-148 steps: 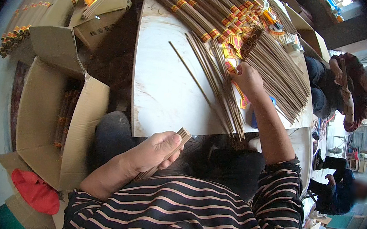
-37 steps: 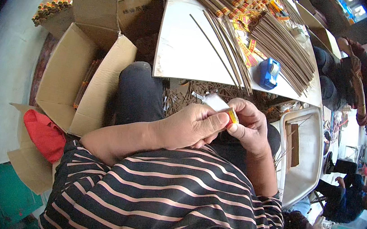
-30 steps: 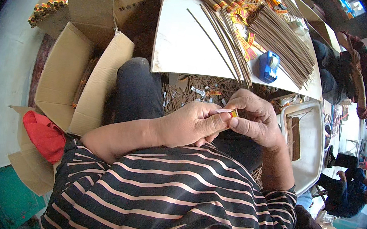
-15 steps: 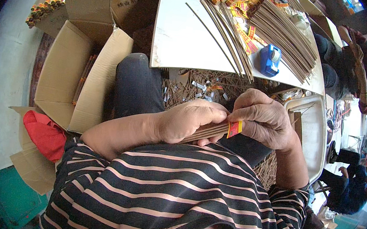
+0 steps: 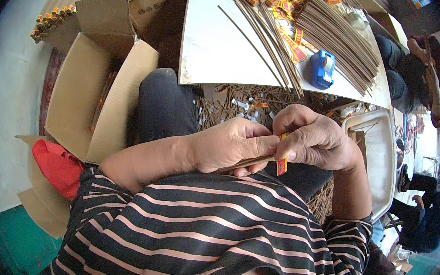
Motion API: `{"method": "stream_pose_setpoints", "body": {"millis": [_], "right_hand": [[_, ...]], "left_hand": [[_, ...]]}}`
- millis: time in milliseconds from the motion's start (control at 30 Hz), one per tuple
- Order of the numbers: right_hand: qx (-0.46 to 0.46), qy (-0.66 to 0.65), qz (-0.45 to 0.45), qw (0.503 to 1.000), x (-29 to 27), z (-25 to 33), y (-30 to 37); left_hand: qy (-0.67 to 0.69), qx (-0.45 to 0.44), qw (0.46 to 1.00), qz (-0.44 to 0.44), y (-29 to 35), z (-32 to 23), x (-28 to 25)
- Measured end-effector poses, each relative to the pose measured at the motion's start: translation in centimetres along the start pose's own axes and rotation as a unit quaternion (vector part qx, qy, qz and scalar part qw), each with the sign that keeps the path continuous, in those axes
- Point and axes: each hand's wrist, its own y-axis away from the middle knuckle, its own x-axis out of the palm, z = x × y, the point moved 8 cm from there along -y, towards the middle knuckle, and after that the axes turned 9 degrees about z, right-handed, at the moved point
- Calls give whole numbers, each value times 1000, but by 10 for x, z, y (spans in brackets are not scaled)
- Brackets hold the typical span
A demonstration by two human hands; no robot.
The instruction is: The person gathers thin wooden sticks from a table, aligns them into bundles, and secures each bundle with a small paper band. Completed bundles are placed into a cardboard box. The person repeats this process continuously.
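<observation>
Just in front of my striped shirt, my left hand (image 5: 230, 147) is closed round a small bundle of brown incense sticks (image 5: 244, 163), mostly hidden by the fingers. At the bundle's right end, my right hand (image 5: 320, 141) pinches a red and yellow paper label (image 5: 281, 167) with thumb and fingers. The label lies across the stick ends, and its lower part hangs free. My left thumb presses close to the label and nearly meets my right fingertips.
Ahead, a white table (image 5: 213, 50) bears loose incense sticks (image 5: 344, 43), paper labels (image 5: 294, 47) and a blue tape dispenser (image 5: 321, 70). An open cardboard box (image 5: 78, 99) stands left. A white tray (image 5: 384, 172) is at right. Broken sticks litter the space below the table.
My right fingers have shifted over the label, which now stands more upright with its lower part hanging. The sticks show less under my left hand. The view has tilted slightly.
</observation>
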Motion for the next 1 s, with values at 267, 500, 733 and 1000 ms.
{"method": "stream_pose_setpoints", "body": {"millis": [267, 500, 733, 1000], "right_hand": [[-65, -64, -140, 986, -26, 2, 10], [195, -66, -342, 917, 1, -33, 18], [135, -70, -320, 935, 1, -40, 5], [97, -35, -296, 950, -2, -52, 9]], "left_hand": [[-106, 45, 989, -95, 12, -19, -11], [-197, 122, 955, -188, 20, -33, -22], [-192, 121, 960, -164, 20, -35, -20], [-113, 90, 985, -98, 14, -30, -21]]}}
